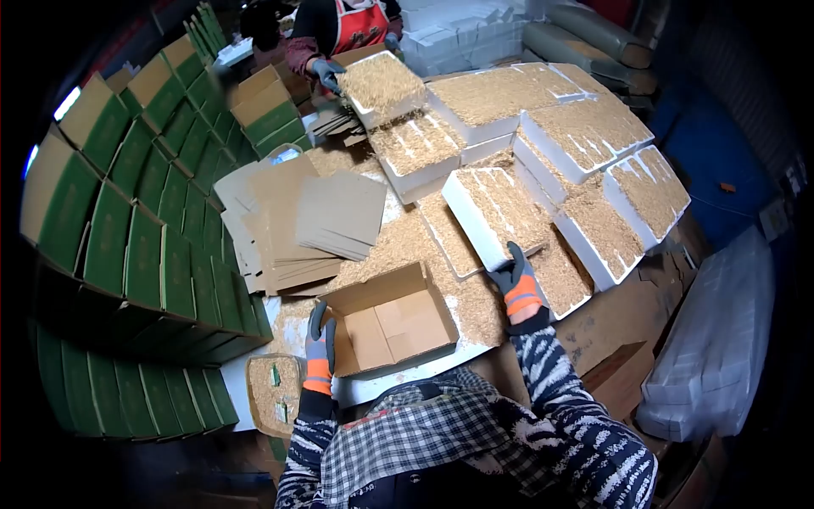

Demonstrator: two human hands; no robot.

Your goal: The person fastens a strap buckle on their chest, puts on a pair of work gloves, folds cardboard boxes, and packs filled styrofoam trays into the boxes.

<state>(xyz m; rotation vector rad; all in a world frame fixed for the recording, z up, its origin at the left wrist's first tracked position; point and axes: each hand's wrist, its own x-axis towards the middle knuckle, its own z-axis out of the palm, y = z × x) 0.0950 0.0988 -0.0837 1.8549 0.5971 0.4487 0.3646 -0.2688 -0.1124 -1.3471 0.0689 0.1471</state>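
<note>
My left hand (320, 346), in a grey and orange glove, grips the left wall of an open cardboard box (373, 368) at the table's front edge. The box has nothing in it. My right hand (514, 282), gloved alike, is closed on the near end of a white foam tray (471, 222) filled with loose tan material like sawdust or husks. That tray sits tilted over other filled trays, up and to the right of the box. Its far side is hidden.
Stacked foam trays (492, 133) cover the table's right side. Flat cardboard sheets (343, 212) lie left of centre. Green boxes (110, 229) form a wall at left. Across the table a person (360, 30) holds another filled tray (366, 112). A small tub (254, 405) stands lower left.
</note>
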